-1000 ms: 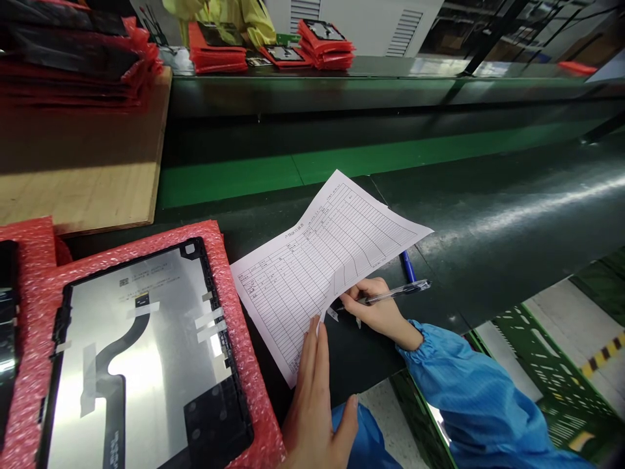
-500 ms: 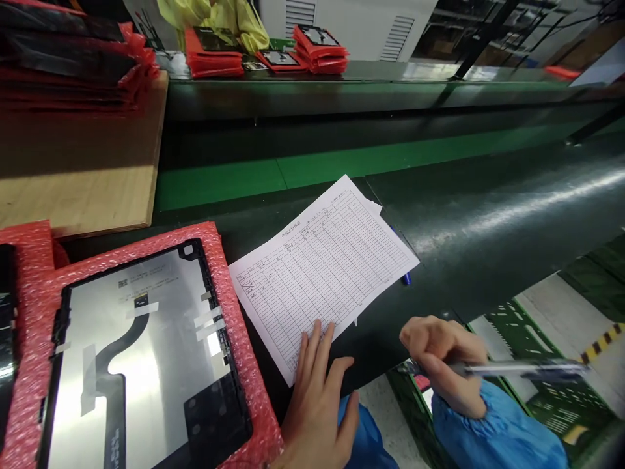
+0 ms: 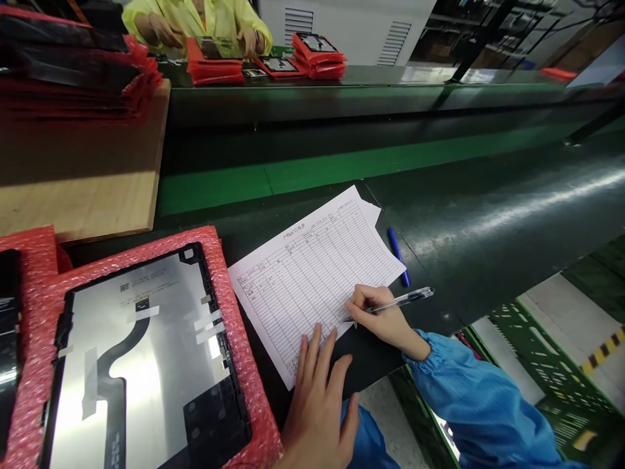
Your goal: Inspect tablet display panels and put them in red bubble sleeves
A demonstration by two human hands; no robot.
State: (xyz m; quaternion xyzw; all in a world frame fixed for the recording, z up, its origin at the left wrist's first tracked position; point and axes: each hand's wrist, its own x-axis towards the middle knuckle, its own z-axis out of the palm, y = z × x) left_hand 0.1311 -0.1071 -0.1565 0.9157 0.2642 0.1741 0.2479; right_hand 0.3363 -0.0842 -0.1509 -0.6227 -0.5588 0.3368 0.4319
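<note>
A printed form sheet [image 3: 317, 273] with a ruled table lies flat on the dark green bench. My left hand [image 3: 319, 404] rests open on its near edge, fingers stretched flat on the paper. My right hand [image 3: 378, 316], in a blue sleeve, is closed on a clear pen [image 3: 403, 299] whose tip touches the sheet's lower right part. A blue pen [image 3: 399, 255] lies on the bench just right of the sheet.
A tablet panel [image 3: 141, 358], back side up, lies on red bubble wrap [image 3: 234, 326] at the left. A wooden board [image 3: 78, 195] carries stacked red-wrapped panels [image 3: 73, 65]. Across the green conveyor [image 3: 342, 163], a person in yellow [image 3: 195, 19] handles more red stacks [image 3: 317, 55].
My right hand came back from beyond the bench edge and set the pen tip on the sheet. The sheet, lifted a second ago, now lies flat. The blue pen is uncovered.
</note>
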